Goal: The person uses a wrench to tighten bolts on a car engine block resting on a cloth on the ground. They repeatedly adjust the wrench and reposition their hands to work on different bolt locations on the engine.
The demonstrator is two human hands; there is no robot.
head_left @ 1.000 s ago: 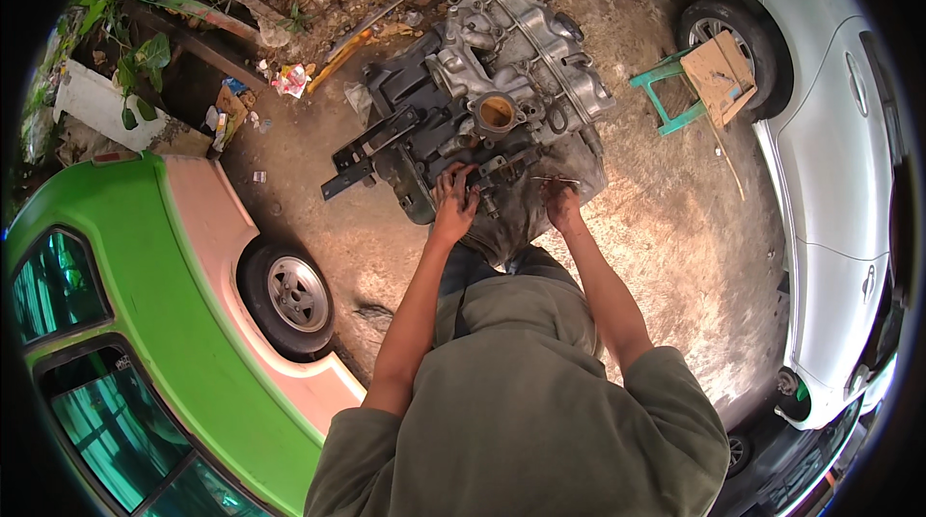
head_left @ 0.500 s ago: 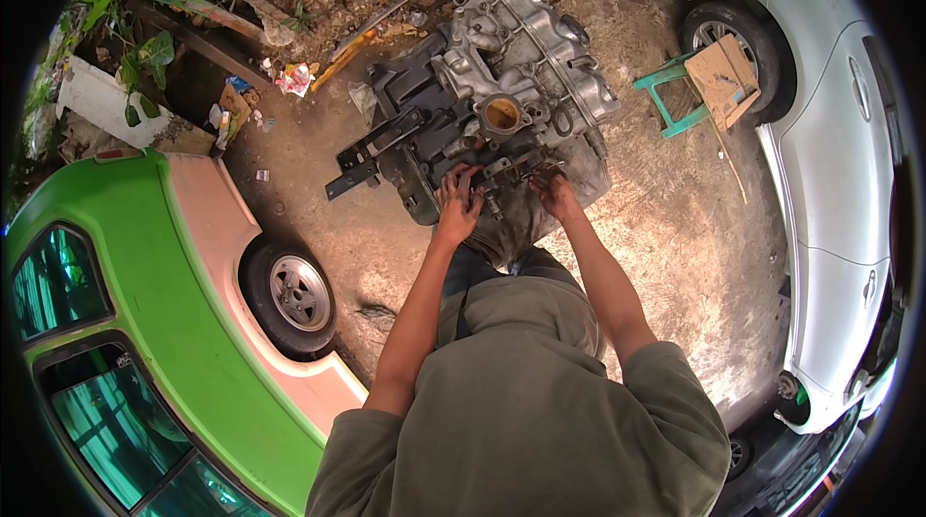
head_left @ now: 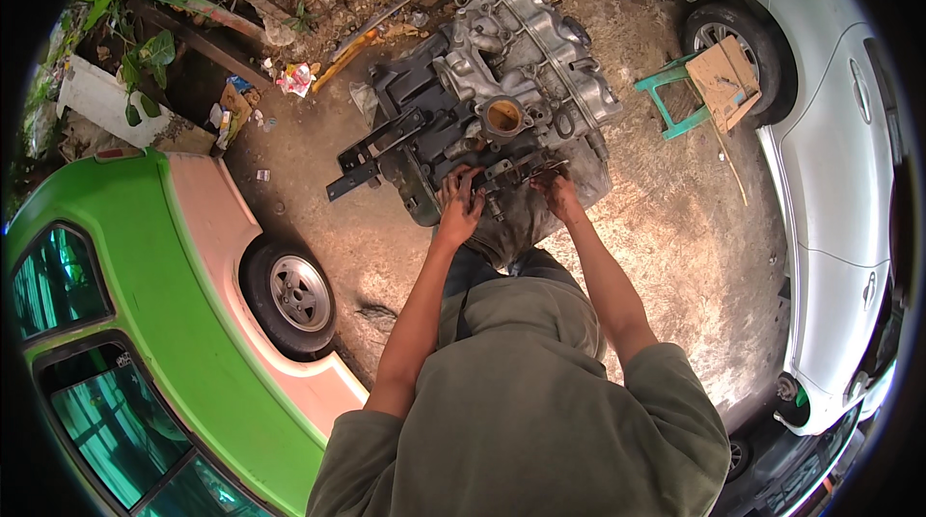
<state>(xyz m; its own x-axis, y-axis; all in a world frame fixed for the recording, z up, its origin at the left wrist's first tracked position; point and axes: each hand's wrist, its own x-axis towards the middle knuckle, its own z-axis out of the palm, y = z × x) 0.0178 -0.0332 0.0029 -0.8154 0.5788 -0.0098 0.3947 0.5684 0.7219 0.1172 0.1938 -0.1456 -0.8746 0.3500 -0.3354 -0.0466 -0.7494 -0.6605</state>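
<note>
Before me stands a car engine (head_left: 490,122) with a grey metal intake manifold, a round throttle opening (head_left: 503,117) and a dark lower body. My left hand (head_left: 460,204) rests on its near side, fingers spread over the dark parts left of a black bracket (head_left: 503,171). At the bracket's right end, my right hand (head_left: 557,197) has its fingers bent and drawn together. A thin metal piece shows at those fingertips, too small to name. Dark, greasy cloth or sheeting (head_left: 516,218) hangs below the hands on the engine's near face.
A green and pink car (head_left: 145,257) stands close on the left, a silver car (head_left: 834,189) on the right. Beside the silver car's wheel is a green stool (head_left: 661,97) with a brown board (head_left: 721,83) on it. Litter and scrap metal (head_left: 231,54) lie beyond the engine.
My right hand has shifted very slightly, its fingers still at the same spot by the bracket. My left hand stays in place on the engine.
</note>
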